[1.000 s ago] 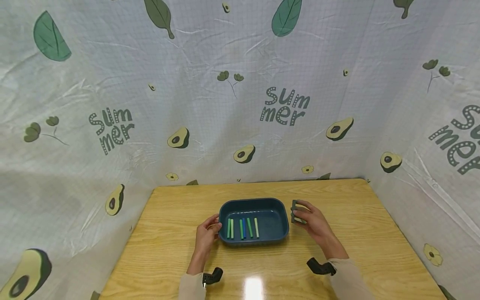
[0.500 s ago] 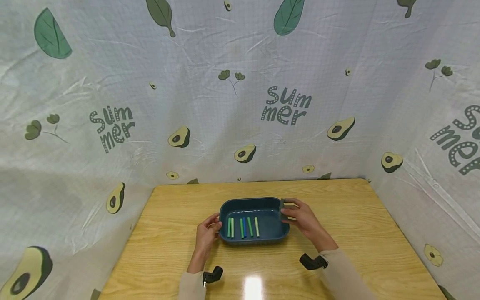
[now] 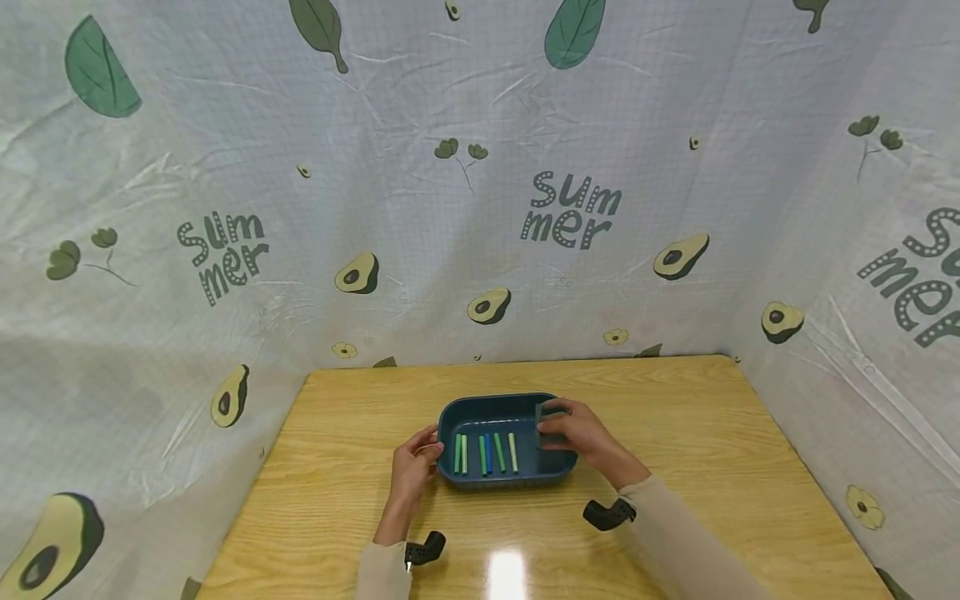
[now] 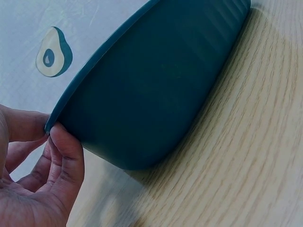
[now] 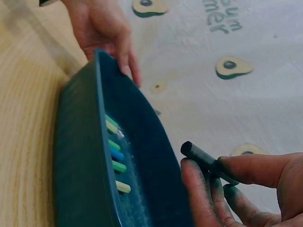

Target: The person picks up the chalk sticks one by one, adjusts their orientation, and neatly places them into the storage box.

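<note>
A dark blue rectangular bin [image 3: 507,484] stands on the table. My left hand [image 3: 411,475] pinches its left rim between thumb and fingers, as the left wrist view shows closely. Over the bin's right part, my right hand [image 3: 581,432] holds a dark chalk stick [image 5: 203,158] between thumb and fingertips, with dark dust on the fingers. Several chalk sticks lie side by side on the bin floor: green ones such as the leftmost green chalk [image 3: 457,454], a blue chalk [image 3: 489,454] and a pale yellow chalk [image 3: 513,453]. The dark chalk looks raised above the bin floor.
The wooden table [image 3: 360,417] extends around the bin on all sides. Behind and beside it hangs a white sheet [image 3: 420,250] printed with avocados, leaves and lettering. Each wrist wears a black camera, such as the right wrist camera [image 3: 609,515].
My right hand has moved left with the dark chalk, from beside the bin to over its right part. The left hand stays on the rim, and the bin has not moved.
</note>
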The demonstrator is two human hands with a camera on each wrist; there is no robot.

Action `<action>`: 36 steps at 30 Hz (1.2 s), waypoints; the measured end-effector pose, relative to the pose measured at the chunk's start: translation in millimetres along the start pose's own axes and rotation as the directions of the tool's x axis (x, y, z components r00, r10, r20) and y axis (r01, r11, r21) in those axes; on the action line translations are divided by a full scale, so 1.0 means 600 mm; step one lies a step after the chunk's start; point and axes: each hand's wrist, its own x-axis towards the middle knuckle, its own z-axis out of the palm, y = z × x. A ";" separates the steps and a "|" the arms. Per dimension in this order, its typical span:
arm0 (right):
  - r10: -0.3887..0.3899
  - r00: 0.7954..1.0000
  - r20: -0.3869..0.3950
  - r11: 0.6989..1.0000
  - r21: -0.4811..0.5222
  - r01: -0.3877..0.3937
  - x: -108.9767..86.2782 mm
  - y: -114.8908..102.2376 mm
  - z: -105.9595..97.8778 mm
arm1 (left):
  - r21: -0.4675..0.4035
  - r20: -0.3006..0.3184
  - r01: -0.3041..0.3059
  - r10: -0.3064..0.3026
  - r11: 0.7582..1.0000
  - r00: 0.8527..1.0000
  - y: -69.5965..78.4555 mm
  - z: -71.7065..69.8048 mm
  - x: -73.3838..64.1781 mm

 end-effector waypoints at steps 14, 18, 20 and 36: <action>0.045 0.999 0.001 0.993 -0.111 -0.045 0.019 0.014 0.040 | -0.006 -0.011 0.002 -0.002 1.000 1.000 0.001 0.000 -0.002; 0.053 0.999 -0.008 0.986 -0.156 -0.054 0.021 0.015 0.048 | -0.006 -0.015 0.001 -0.001 1.000 1.000 0.000 0.001 -0.002; 0.061 0.998 -0.016 0.983 -0.172 -0.063 0.022 0.017 0.050 | -0.007 -0.017 0.001 -0.001 1.000 1.000 -0.001 0.001 -0.003; 0.069 0.995 -0.074 0.951 -0.297 -0.089 0.038 0.039 0.052 | -0.009 -0.015 0.004 -0.004 1.000 1.000 -0.001 0.001 -0.004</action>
